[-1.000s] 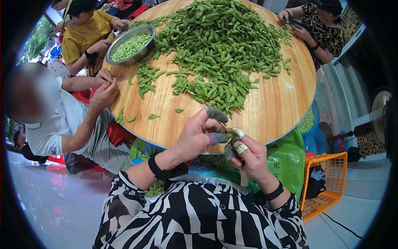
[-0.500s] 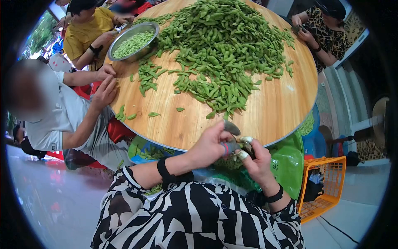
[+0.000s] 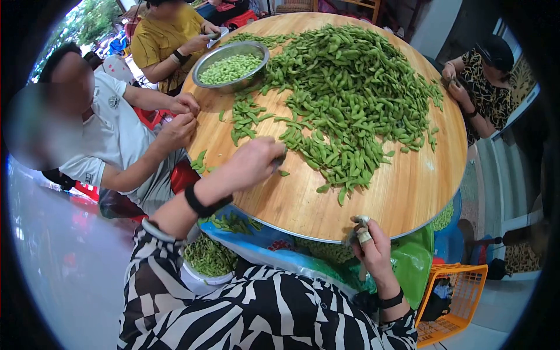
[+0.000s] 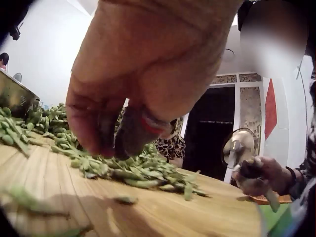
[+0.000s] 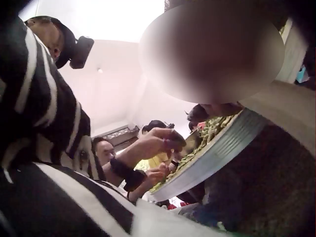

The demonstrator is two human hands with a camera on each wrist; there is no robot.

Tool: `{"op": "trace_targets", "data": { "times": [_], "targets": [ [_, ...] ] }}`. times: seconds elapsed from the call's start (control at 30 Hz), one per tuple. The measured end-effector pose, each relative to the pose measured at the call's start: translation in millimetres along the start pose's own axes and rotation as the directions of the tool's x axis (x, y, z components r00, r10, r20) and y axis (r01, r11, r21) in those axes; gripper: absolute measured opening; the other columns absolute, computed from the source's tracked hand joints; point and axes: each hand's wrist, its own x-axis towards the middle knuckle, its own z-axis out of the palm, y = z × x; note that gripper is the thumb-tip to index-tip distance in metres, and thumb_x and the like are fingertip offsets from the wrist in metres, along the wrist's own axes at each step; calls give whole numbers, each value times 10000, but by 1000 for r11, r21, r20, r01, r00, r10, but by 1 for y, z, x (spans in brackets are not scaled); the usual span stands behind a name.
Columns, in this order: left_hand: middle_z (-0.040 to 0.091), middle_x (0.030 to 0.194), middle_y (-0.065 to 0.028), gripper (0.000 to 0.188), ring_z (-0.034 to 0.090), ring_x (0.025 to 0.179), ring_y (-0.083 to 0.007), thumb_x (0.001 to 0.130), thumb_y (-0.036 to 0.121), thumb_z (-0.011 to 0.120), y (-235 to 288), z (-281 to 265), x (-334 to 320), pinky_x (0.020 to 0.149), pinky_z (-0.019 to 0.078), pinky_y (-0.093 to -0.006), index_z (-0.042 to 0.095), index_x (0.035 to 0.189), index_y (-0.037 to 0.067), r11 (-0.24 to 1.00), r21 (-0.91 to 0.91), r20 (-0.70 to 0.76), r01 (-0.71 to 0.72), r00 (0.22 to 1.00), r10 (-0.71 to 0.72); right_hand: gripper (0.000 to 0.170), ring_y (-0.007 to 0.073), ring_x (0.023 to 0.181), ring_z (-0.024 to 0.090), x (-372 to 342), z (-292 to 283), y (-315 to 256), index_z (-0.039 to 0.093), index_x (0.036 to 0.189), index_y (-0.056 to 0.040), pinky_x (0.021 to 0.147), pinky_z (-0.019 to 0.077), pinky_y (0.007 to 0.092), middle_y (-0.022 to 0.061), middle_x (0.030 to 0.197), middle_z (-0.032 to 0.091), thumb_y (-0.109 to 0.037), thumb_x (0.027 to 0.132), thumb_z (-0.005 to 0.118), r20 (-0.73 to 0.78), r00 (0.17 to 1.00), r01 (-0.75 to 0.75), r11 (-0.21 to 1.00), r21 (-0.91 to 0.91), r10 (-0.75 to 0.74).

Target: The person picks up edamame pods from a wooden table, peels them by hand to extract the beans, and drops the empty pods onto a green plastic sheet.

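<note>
My left hand [image 3: 249, 166] reaches over the table, its fingers bent downward beside a loose soybean pod [image 3: 284, 173]. Grey covers are on its fingertips; the left wrist view shows thumb and fingers above the wood, with no pod visible between them. At the table's near edge, my right hand [image 3: 376, 251] has curled fingers with whitish wrapping and dark covers. From its underside a pale strip [image 4: 272, 200] sticks out, held in the hand; I cannot tell what kind of thing it is. A large heap of green soybean pods [image 3: 356, 87] covers the table's far middle.
The round wooden table [image 3: 420, 192] also bears a metal bowl [image 3: 261, 65] of shelled beans. Other people sit around it, hands at the rim. Below the near edge are a tub of pods [image 3: 210, 259] and a green bag [image 3: 411, 256]. An orange crate [image 3: 455, 303] stands at right.
The two hands were together over the near edge, working at something between the fingers. The left hand has moved away, forward and left over the table; the right stays near the edge.
</note>
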Motion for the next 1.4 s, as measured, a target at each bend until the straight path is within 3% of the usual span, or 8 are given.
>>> {"op": "trace_targets", "data": {
  "times": [0.03,0.3,0.67,0.77,0.87,0.97,1.13,1.4],
  "targets": [
    [577,784,-231,153,587,798,-406,737,104,598,-11,4,14,683,467,-488,571,834,-11,999,6,-24,34,999,-34,312,41,488,385,4,2,1,501,1217,0,435,285,194,-13,634,476,-140,949,422,-6,1000,16,1000,-18,-17],
    [599,813,-218,182,594,816,-398,738,123,643,-46,41,78,720,478,-471,580,886,37,923,157,41,351,932,-361,317,49,483,395,7,1,1,502,1218,-10,439,301,197,-6,610,474,-147,952,398,-13,1000,-8,998,-55,7],
    [588,846,-174,200,588,821,-324,738,81,658,-4,27,41,714,473,-417,635,933,41,993,33,-162,112,981,-105,391,56,488,412,1,4,-6,454,1325,-12,452,332,199,1,627,497,-137,963,373,-22,1000,-5,1000,-14,5],
    [659,768,-61,157,556,655,-92,842,88,658,28,17,35,579,441,-252,646,970,-1,729,-648,24,220,963,-269,403,60,506,428,2,10,-18,431,1353,-16,454,338,194,16,663,509,-125,973,353,26,998,61,998,32,-62],
    [624,744,6,135,529,639,-38,860,90,654,80,15,24,544,412,-207,655,957,-4,414,-867,198,279,953,-228,409,66,531,448,4,19,-29,401,1375,-18,460,346,188,33,710,516,-120,984,336,42,998,27,967,254,-39],
    [602,725,22,154,513,613,-27,858,115,669,106,28,14,521,389,-184,666,975,15,262,-911,292,319,946,-139,426,65,542,454,5,22,-30,346,1408,-25,464,345,181,45,720,516,-153,1002,333,75,992,74,945,318,-103],
    [598,730,41,169,487,594,-5,852,114,680,120,29,11,497,362,-169,667,993,21,176,-871,431,458,886,-171,433,60,521,442,-2,19,-25,343,1412,-23,462,338,177,43,702,512,-187,1011,347,129,985,71,945,319,-117],
    [644,884,-6,194,562,821,-55,866,73,651,120,39,5,738,475,-227,642,1039,-15,269,-922,259,279,960,-110,437,68,485,438,-4,20,-15,402,1359,34,427,332,191,40,709,530,-201,992,436,67,984,138,941,308,-166]
  ]
}}
